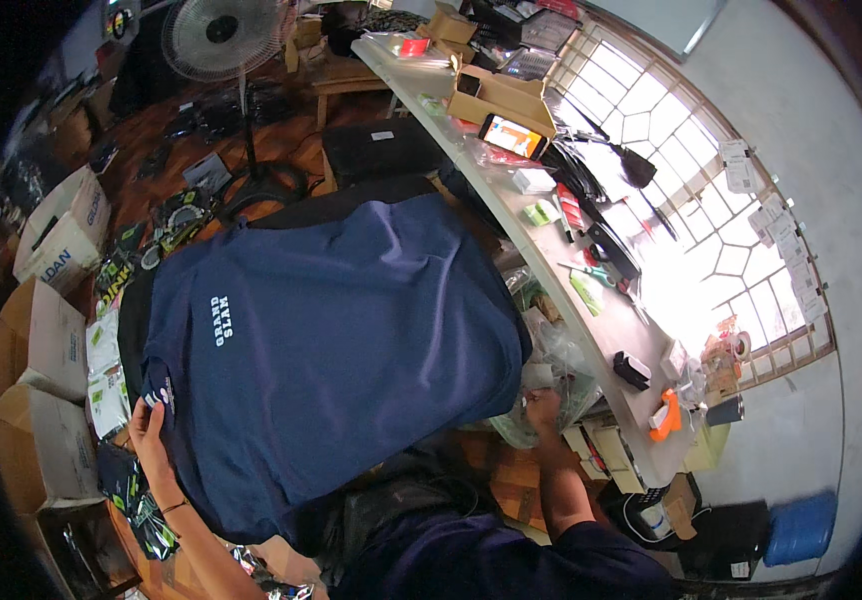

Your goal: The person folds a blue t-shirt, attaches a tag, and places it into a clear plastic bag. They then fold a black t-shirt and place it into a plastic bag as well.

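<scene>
A navy blue shirt (341, 300) with small white lettering on its chest lies spread out in front of me, its collar toward the left, over something black that shows along its edges. My left hand (148, 428) pinches the shirt at the collar, by the neck label (159, 392). Off the shirt's right side, my right hand (543, 404) is down beside a clear plastic bag (561, 350), below the table's edge. Its fingers look closed; what they hold, if anything, is too small to make out. A small white piece (538, 376) shows just above them.
At right runs a long table (541, 235) bearing a phone (513, 136), scissors (591, 268), an orange-handled tool (665, 416) and an open cardboard box (501, 100). Cardboard boxes (46, 330) and packed garments (108, 375) line the left. A standing fan (226, 40) is at the back.
</scene>
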Available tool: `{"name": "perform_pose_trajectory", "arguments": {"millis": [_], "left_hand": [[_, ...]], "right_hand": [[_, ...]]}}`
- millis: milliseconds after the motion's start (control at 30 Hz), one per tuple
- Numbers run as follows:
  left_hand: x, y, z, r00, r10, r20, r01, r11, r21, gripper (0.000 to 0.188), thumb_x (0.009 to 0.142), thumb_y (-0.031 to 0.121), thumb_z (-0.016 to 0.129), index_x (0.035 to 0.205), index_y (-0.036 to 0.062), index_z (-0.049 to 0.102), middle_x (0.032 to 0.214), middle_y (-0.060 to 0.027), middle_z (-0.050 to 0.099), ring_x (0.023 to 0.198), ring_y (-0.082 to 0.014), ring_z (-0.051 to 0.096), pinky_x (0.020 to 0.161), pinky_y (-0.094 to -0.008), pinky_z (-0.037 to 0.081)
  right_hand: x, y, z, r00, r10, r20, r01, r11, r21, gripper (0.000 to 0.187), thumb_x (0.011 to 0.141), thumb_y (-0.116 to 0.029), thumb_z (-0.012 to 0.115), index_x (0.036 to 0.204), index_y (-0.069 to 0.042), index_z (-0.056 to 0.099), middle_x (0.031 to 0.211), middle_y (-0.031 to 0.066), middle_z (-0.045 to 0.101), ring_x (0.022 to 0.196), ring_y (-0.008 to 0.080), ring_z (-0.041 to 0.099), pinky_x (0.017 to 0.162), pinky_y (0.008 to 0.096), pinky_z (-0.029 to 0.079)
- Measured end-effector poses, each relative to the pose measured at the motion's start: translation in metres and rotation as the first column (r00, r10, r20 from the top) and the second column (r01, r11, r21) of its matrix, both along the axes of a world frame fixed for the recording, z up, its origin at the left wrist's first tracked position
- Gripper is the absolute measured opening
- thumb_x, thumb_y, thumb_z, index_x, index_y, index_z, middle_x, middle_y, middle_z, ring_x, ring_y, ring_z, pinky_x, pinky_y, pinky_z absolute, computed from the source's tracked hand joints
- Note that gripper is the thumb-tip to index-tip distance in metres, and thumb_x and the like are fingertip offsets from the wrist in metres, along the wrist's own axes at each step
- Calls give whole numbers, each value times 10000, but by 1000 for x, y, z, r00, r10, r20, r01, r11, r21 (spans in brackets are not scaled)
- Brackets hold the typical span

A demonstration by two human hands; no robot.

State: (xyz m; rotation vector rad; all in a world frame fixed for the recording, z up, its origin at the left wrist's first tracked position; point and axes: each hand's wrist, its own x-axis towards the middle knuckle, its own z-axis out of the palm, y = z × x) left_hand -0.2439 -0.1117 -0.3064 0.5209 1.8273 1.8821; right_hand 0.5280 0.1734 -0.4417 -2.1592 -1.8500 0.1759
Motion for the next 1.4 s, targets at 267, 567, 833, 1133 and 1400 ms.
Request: {"name": "perform_pose_trajectory", "arguments": {"millis": [267,567,833,1133,1400], "left_hand": [[29,10,30,996,30,-79,-33,999,-34,474,947,137,798,1346,-82,665,1210,-82,729,1092,-155,647,985,-283,491],[58,20,58,965,-39,-259,17,996,-85,271,883,59,829,1115,-38,729,967,-8,737,890,-80,628,807,-262,514],[57,22,51,931,11,-364,-72,985,-154,362,843,143,875,1116,-48,733,938,-116,749,831,-152,665,750,-320,536],[56,19,52,938,-4,-347,-34,994,-104,309,870,93,836,1132,-34,732,935,-78,752,831,-122,667,751,-294,536],[58,17,55,943,-23,-333,-23,991,-135,250,900,116,824,1092,-22,743,955,-57,759,865,-93,652,763,-296,524]], "right_hand": [[-27,-6,83,993,117,23,-112,984,-142,201,805,-4,687,968,-25,801,883,184,777,868,358,758,766,474,575],[-357,-77,236,524,807,-274,-632,584,510,118,908,-28,728,1013,-56,776,929,118,748,809,256,719,704,343,558],[-617,-123,231,55,731,-680,-851,390,351,181,888,-122,833,971,21,761,767,118,773,667,168,751,640,295,582],[-625,-121,212,102,454,-885,-909,404,102,130,949,-77,773,958,52,765,794,65,758,633,93,693,589,230,544],[-627,-116,207,31,479,-877,-928,341,153,122,972,-87,749,968,35,756,806,67,759,669,104,714,605,251,554]]}}
